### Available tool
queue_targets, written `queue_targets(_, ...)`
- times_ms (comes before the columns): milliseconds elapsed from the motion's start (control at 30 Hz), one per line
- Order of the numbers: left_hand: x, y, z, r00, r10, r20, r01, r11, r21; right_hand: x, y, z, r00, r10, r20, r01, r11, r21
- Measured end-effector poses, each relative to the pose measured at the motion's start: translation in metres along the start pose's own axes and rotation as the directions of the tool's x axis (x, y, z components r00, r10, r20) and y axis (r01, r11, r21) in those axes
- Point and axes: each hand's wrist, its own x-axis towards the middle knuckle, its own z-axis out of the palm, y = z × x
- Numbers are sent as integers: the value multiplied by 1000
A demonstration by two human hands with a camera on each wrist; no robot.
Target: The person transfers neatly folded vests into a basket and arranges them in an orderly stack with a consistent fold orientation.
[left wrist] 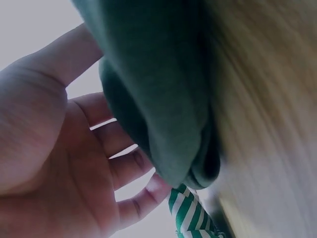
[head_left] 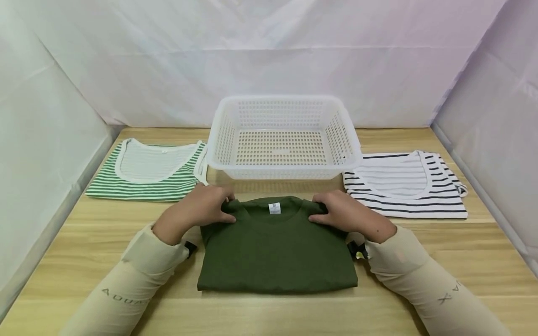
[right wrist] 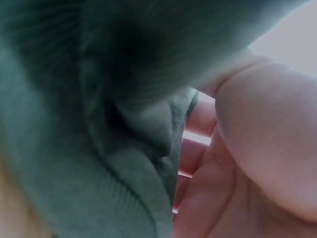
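Head view: to handle the shirt well, the hands should pinch through every layer at both shoulders and pull evenly, so the folds stay square. The left hand grips one shoulder, thumb in front and fingers behind; the right hand grips the other likewise, cloth filling the gap in each. The folded shirt lies between the hands and nearer the person, over the surface. Beyond the hands stands the basket; beyond and left of the left hand, the green-striped top; right of the right hand, the dark-striped top.
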Motion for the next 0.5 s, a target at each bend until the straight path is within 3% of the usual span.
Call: queue_targets(500, 2, 2, 0, 994, 47, 98, -45, 999, -18, 0, 0, 0, 1000, 12, 27, -13, 1000, 8)
